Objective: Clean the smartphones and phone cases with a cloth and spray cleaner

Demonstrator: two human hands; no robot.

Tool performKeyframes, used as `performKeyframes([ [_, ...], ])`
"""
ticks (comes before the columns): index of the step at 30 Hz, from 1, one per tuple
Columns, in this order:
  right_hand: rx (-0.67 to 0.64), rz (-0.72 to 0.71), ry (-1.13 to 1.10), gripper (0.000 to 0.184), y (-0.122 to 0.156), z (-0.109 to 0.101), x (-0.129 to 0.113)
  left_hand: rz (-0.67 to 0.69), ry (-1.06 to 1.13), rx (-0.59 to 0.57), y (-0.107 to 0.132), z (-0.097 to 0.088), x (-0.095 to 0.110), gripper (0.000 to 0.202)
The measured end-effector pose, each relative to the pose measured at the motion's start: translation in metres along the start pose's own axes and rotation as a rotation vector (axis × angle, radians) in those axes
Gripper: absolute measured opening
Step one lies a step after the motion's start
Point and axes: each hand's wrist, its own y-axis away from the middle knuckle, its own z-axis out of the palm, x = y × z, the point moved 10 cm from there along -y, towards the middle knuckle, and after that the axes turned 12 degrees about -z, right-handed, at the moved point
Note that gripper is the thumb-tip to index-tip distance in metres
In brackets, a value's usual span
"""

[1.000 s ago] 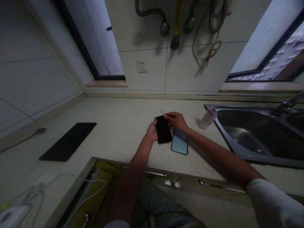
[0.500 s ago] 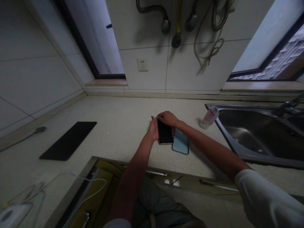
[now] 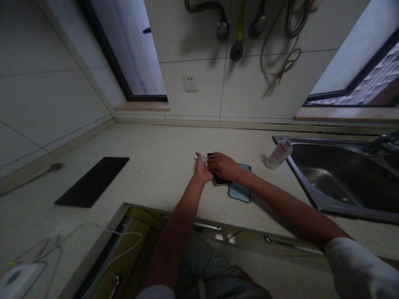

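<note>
A black-screened smartphone [image 3: 220, 181] is held a little above the pale counter, partly covered by my hands. My left hand [image 3: 202, 169] grips its left side from below, thumb pointing up and away from the edge. Across the middle of the screen lies my right hand [image 3: 222, 165], its fingers bent toward the phone's left edge. A thin pale edge shows between the two hands; I cannot make out what it belongs to. Under my right wrist, a light blue phone case [image 3: 240, 192] rests on the counter, partly hidden.
A clear plastic cup with red print [image 3: 279, 154] leans at the rim of the steel sink [image 3: 311, 199] on the right. On the left lie a black flat mat [image 3: 93, 182] and a white device with cables [image 3: 23, 280]. A wall socket [image 3: 190, 83] is ahead.
My right hand has slid from the phone's top left corner down over the middle of the screen, covering more of it. The phone case stays on the counter.
</note>
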Motion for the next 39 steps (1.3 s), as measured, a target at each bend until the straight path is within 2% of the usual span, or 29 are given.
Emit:
performKeyframes([
  [4, 0.033, -0.232, 0.026, 0.016, 0.013, -0.008, -0.031, 0.016, -0.041, -0.041, 0.000, 0.001, 0.004, 0.085],
  [8, 0.032, -0.304, 0.043, 0.022, 0.023, -0.011, -0.053, 0.006, -0.082, -0.130, 0.001, 0.009, 0.002, 0.091],
  [13, 0.024, -0.360, -0.007, 0.027, 0.038, -0.015, -0.073, 0.027, -0.131, -0.122, 0.002, 0.008, 0.003, 0.080],
  [17, 0.119, -0.390, -0.082, 0.027, 0.058, -0.024, -0.070, 0.026, -0.177, -0.125, 0.001, 0.007, 0.004, 0.062],
  [20, 0.238, -0.294, -0.132, 0.025, 0.073, -0.032, -0.046, -0.006, -0.197, -0.119, 0.000, 0.006, 0.001, 0.057],
  [23, 0.345, -0.076, -0.177, 0.027, 0.084, -0.036, -0.012, -0.030, -0.243, -0.099, 0.001, 0.006, -0.002, 0.057],
  [26, 0.468, 0.186, -0.155, 0.030, 0.097, -0.044, 0.017, -0.023, -0.310, -0.029, 0.003, 0.002, -0.002, 0.049],
  [29, 0.592, 0.381, -0.174, 0.031, 0.109, -0.052, 0.033, -0.002, -0.381, 0.069, 0.003, -0.005, -0.002, 0.033],
  [31, 0.659, 0.449, -0.217, 0.031, 0.114, -0.054, 0.038, 0.024, -0.432, 0.080, 0.003, -0.005, -0.003, 0.022],
  [35, 0.711, 0.485, -0.242, 0.029, 0.112, -0.051, 0.035, 0.096, -0.494, -0.032, 0.002, 0.008, -0.006, 0.013],
  [37, 0.676, 0.383, -0.169, 0.027, 0.103, -0.051, 0.021, 0.051, -0.449, -0.070, 0.002, 0.011, -0.011, 0.024],
  [39, 0.563, 0.215, -0.056, 0.025, 0.088, -0.045, 0.000, 0.005, -0.395, -0.097, 0.003, 0.013, -0.015, 0.042],
])
